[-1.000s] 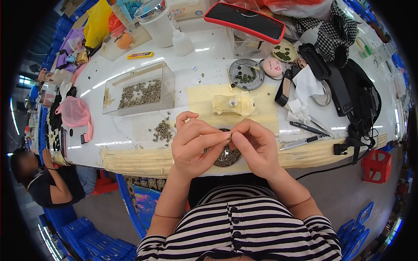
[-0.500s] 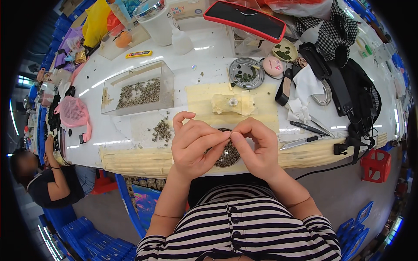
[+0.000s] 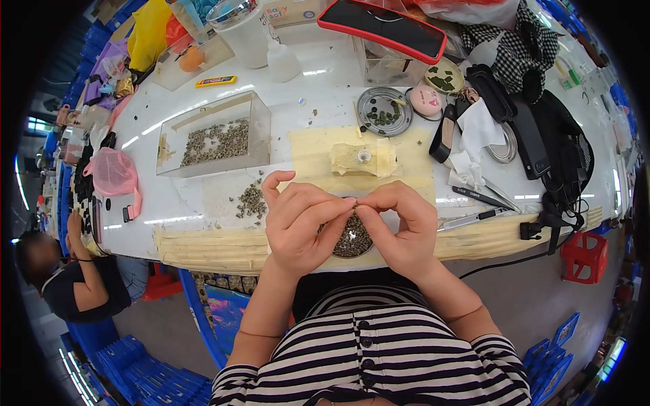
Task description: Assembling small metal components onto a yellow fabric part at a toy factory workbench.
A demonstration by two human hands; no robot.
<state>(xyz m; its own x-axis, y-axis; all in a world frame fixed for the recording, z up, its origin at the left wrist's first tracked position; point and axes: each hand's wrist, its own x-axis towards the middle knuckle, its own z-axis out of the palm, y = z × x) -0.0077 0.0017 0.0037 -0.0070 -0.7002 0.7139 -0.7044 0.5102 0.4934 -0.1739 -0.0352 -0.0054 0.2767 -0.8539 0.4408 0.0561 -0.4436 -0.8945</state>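
Observation:
My left hand (image 3: 301,223) and my right hand (image 3: 399,227) meet fingertip to fingertip above a round dish (image 3: 353,243) of small dark grey-green pieces at the table's near edge. Each hand pinches thumb against finger; whatever sits between the tips is too small to make out. My left little finger sticks up apart from the rest. Just beyond my hands a block wrapped in cream tape (image 3: 347,161) has a small white round piece (image 3: 363,157) on top. Left of my left hand lies a loose pile of the small pieces (image 3: 251,203).
A clear box (image 3: 254,152) holds many small pieces. A round metal tin (image 3: 399,101) contains dark green bits. Tweezers (image 3: 484,196) and a craft knife (image 3: 474,220) lie at right. A red-cased phone (image 3: 382,30) rests on a clear container. At far left sits another person (image 3: 88,287).
My hands stay pinched together over the dish, with the fingertips shifted slightly. My right hand has edged a little to the right.

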